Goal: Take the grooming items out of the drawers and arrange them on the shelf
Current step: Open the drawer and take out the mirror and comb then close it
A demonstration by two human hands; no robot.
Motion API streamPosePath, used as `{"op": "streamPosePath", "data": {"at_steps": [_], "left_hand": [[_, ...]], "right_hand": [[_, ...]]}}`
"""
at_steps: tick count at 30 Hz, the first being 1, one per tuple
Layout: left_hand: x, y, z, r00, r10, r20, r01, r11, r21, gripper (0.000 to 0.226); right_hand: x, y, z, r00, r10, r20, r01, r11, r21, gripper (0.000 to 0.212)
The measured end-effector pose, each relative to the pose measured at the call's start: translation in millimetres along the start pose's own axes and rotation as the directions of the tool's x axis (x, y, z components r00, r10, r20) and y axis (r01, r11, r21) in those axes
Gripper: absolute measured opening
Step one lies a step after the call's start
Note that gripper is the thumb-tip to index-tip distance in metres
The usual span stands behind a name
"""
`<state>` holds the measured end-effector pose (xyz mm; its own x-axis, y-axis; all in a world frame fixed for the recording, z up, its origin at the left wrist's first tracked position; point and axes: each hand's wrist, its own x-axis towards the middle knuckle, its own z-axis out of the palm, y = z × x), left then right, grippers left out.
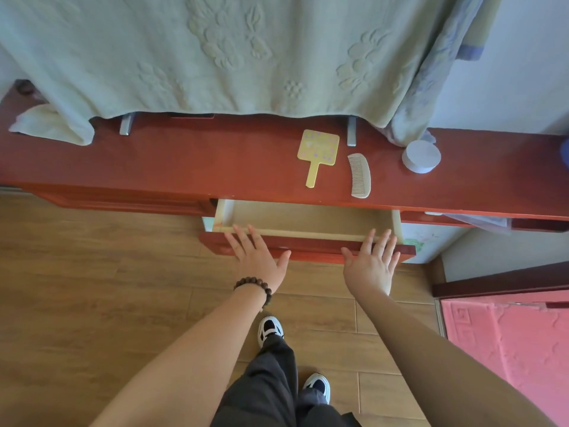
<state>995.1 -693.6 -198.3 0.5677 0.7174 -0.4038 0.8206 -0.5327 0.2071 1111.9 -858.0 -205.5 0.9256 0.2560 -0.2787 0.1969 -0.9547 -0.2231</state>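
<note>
A red-brown drawer [308, 245] stands partly pulled out under the shelf top [184, 167]; the part of its pale inside that shows holds nothing. My left hand [257, 257] lies flat against the drawer front near its left end, fingers spread. My right hand [374, 260] lies flat near the right end, fingers spread too. On the shelf top above the drawer lie a yellow hand mirror [318, 154], a cream comb [359, 175] to its right, and a round lilac jar [421, 156] farther right.
A pale green blanket [231, 53] hangs over the back and drapes onto the shelf's left end. A second drawer [480, 222] on the right is ajar with something pale inside. Wood floor, my feet below, a pink mat [508, 343] at right.
</note>
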Motion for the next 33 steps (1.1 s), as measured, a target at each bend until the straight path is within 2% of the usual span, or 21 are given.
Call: {"op": "streamPosePath", "data": {"at_steps": [3,4,7,10,18,26,33], "left_hand": [[1.9,3.5,-2.2,0.99,-0.071,-0.124,0.053,0.989,-0.141,0.108],[-1.0,3.8,-1.4,0.981,-0.122,-0.149,0.092,0.976,-0.196,0.112],[-6.8,6.8,1.9,0.95,-0.308,-0.048,0.271,0.891,-0.364,0.123],[2.8,10.6,2.5,0.924,-0.378,0.056,0.367,0.839,-0.401,0.131],[40.8,18.1,-1.7,0.947,-0.321,0.032,0.297,0.829,-0.474,0.135],[74.0,14.5,-9.1,0.977,-0.211,0.008,0.196,0.895,-0.4,0.127],[80.2,17.2,-14.7,0.983,-0.183,0.021,0.176,0.897,-0.406,0.124]], "right_hand": [[-1.8,-6.8,-2.5,0.985,0.144,-0.093,-0.122,0.971,0.206,0.098],[-4.9,-7.6,-1.7,0.973,0.215,-0.086,-0.182,0.94,0.288,0.106],[-9.4,-11.2,7.4,0.92,0.383,0.088,-0.377,0.797,0.472,0.121],[-0.4,-18.6,13.5,0.9,0.391,0.191,-0.43,0.735,0.524,0.126],[35.2,-33.7,13.7,0.921,0.359,0.154,-0.38,0.734,0.563,0.124],[71.4,-51.6,5.0,0.928,0.348,0.133,-0.361,0.754,0.549,0.124],[76.4,-54.1,3.8,0.926,0.347,0.148,-0.369,0.755,0.542,0.126]]}}
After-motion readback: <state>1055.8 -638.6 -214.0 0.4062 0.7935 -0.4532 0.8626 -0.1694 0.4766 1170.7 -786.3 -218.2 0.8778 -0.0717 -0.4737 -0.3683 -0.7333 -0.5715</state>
